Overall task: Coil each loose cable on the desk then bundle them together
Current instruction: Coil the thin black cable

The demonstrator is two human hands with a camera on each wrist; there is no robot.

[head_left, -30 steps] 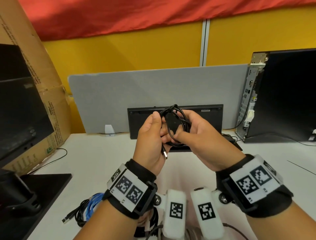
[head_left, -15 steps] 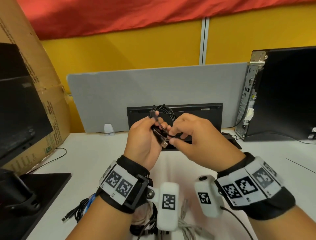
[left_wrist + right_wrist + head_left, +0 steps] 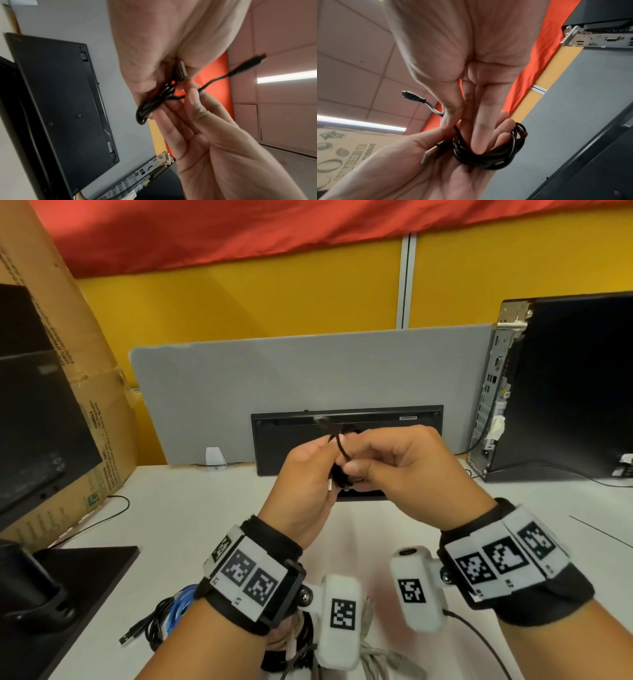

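At the white desk's [image 3: 191,518] near edge lies a tangle of black, blue and grey cables [image 3: 164,621]. Above the desk's middle, the left hand [image 3: 301,474] cups a glossy black USB cable [image 3: 489,155] wound into a tight round coil, while the right hand [image 3: 404,467] pinches its thin loose tail. A flat black keyboard [image 3: 376,422] leans on the grey partition at the far edge.
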